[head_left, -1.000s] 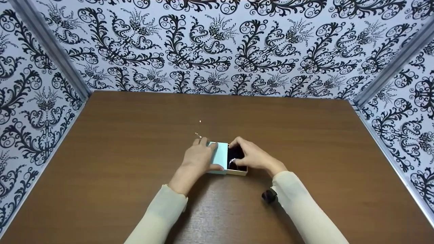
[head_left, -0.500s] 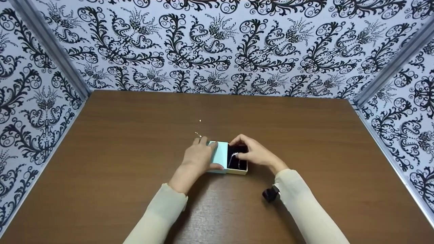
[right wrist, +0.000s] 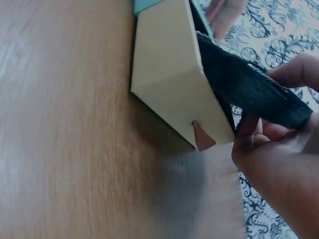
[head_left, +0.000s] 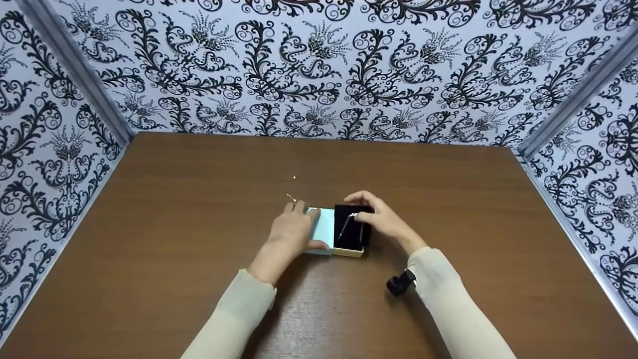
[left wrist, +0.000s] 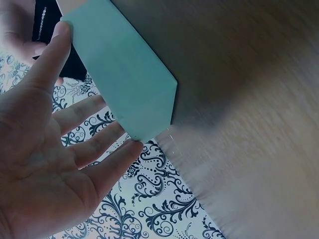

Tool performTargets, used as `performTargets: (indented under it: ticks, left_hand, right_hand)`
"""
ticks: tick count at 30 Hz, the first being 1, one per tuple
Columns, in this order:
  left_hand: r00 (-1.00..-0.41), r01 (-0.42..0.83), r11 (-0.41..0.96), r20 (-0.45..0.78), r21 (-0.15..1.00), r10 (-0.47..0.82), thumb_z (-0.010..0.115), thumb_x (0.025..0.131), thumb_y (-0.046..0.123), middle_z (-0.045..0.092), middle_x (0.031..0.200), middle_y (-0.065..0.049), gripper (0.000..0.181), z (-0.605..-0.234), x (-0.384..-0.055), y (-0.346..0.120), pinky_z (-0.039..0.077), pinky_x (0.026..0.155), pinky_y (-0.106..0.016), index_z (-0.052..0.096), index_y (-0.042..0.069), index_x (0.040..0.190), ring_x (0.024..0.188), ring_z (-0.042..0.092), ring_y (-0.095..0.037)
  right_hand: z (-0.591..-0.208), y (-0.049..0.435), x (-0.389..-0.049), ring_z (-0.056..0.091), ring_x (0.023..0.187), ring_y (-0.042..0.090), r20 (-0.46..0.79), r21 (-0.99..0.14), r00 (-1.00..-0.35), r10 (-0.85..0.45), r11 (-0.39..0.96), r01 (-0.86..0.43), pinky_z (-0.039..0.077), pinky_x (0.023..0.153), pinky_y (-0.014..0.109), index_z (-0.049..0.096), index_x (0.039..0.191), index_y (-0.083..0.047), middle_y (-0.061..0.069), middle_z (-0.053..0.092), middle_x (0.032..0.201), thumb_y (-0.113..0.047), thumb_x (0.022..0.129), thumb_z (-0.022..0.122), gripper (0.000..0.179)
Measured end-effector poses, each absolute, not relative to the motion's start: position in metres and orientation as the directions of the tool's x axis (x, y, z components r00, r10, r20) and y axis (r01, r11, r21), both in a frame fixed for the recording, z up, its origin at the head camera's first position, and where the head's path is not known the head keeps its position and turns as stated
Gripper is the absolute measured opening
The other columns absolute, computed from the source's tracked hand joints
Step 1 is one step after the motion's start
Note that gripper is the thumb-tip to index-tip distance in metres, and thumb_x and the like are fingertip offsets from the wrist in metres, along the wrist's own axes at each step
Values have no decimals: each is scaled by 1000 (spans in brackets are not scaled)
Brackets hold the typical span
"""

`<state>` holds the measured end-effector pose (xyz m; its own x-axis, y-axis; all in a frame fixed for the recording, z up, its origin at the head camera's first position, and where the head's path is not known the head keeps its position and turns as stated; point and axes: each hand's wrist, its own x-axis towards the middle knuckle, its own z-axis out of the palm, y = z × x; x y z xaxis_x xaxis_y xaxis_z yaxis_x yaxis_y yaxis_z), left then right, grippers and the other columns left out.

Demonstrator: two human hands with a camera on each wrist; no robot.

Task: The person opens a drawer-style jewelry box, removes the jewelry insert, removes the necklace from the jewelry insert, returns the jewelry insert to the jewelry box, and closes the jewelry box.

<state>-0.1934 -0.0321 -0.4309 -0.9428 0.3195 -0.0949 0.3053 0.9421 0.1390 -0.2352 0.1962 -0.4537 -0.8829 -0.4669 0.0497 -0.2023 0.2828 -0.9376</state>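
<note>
Wallpaper (head_left: 319,75) backs the surface (head_left: 214,169). Left hand (head_left: 293,232) grips the box (head_left: 324,230); beside it, right hand (head_left: 386,217) pinches the tilted pad (head_left: 347,233).

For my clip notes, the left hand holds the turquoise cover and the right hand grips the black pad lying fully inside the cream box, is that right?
No, the black pad isn't fully inside the cream box: the right wrist view shows it tilted, one end sticking out. The rest holds.
</note>
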Motion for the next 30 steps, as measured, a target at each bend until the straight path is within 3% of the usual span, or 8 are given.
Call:
performTargets:
  ticks: [6, 11, 18, 24, 30]
  left_hand:
    - [-941, 320, 938, -68, 135, 331, 75, 70, 66, 51, 139, -17, 91, -435, -190, -34, 60, 86, -42, 54, 17, 144, 135, 46, -36]
    - [-948, 309, 941, -36, 135, 316, 76, 68, 66, 49, 138, -17, 90, -437, -187, -36, 61, 82, -42, 56, 18, 142, 132, 48, -36]
    - [-952, 288, 943, -56, 167, 301, 77, 69, 66, 40, 143, -21, 92, -436, -188, -34, 61, 79, -44, 54, 18, 144, 128, 52, -36]
    - [-955, 280, 947, -57, 159, 292, 76, 70, 65, 44, 139, -19, 90, -435, -189, -33, 60, 80, -44, 54, 19, 144, 127, 52, -33]
    - [-945, 321, 932, -2, 168, 326, 75, 73, 63, 49, 130, -17, 80, -435, -186, -37, 60, 81, -45, 60, 19, 137, 122, 55, -34]
  right_hand:
    - [-451, 195, -230, 54, 103, 13, 8, -982, -929, -371, 172, -77, 48, 87, 20, 50, 130, 11, 19, 56, 128, 8, 83, 50, 48]
    - [-444, 192, -227, 52, 104, 14, 40, -984, -939, -342, 151, -97, 48, 86, 21, 51, 130, 11, 10, 57, 124, 10, 81, 51, 49]
    - [-426, 192, -224, 57, 101, 9, 92, -972, -944, -316, 178, -154, 51, 87, 20, 53, 129, 9, 23, 57, 127, 8, 83, 56, 45]
    - [-413, 189, -217, 65, 94, 9, 54, -989, -934, -354, 109, -98, 58, 81, 23, 48, 130, 12, 3, 63, 114, 4, 88, 58, 44]
    - [-405, 188, -209, 65, 95, 9, 65, -988, -924, -377, 105, -112, 57, 84, 21, 50, 127, 14, -1, 63, 112, 2, 90, 58, 41]
